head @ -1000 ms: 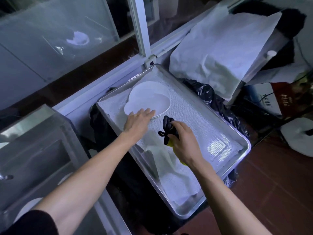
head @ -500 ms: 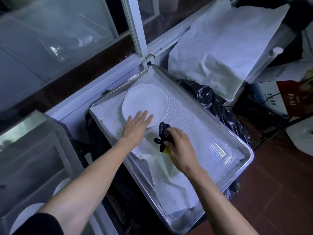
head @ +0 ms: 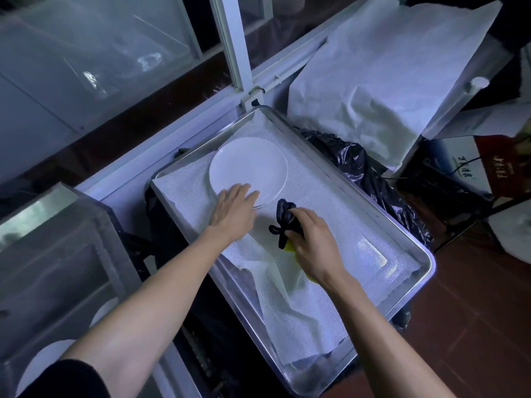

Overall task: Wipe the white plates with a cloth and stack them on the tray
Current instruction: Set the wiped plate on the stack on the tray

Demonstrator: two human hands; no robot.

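A stack of white plates (head: 248, 165) lies at the far left of the metal tray (head: 413, 245), which is lined with white mesh cloth (head: 324, 196). My left hand (head: 234, 209) rests flat with straight fingers on the near edge of the top plate. Just to its right, my right hand (head: 311, 245) grips a dark cloth (head: 283, 222) bunched with a yellow one, held over the tray lining. More white plates (head: 40, 363) show in the steel box at the lower left.
A steel container (head: 57, 254) stands left of the tray. White paper sheets (head: 382, 81) lean at the back right over a black plastic bag (head: 362, 173). Cardboard boxes (head: 465, 165) sit at the right. Glass panels and a white frame (head: 230, 47) run along the back.
The two offset plates have been pushed into one aligned stack. My left hand stays on the plate's near edge; my right hand keeps the cloth beside it.
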